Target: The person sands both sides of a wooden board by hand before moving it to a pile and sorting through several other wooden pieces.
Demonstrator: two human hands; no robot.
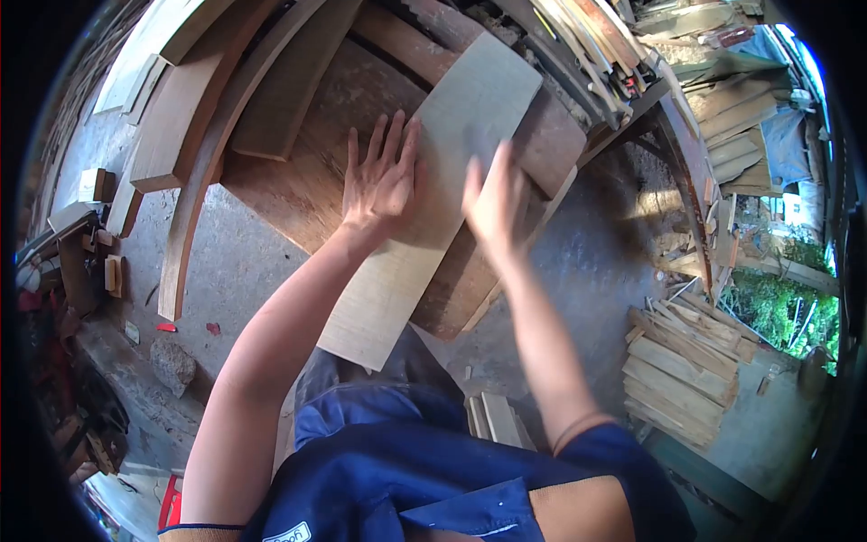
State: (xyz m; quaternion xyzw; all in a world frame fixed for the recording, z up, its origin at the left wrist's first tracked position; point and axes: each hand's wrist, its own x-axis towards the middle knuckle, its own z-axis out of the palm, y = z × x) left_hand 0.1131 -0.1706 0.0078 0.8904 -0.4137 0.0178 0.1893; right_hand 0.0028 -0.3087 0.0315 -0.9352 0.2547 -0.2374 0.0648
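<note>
A long, pale, flat wooden board (442, 172) lies at a slant over a brown wooden work surface (298, 194), its near end reaching my lap. My left hand (384, 181) is spread at the board's left edge, fingers stretched out and holding nothing. Toward the board's right edge is my right hand (497, 199), blurred by motion. Its fingers look extended and apart, and no object shows in it. Whether it touches the board I cannot tell.
Thick planks (194, 117) stick out at the upper left. Thin wooden strips (591, 54) are bundled at the top right. A stack of boards (682, 370) lies on the floor at right, and a stone-like lump (172, 366) at left.
</note>
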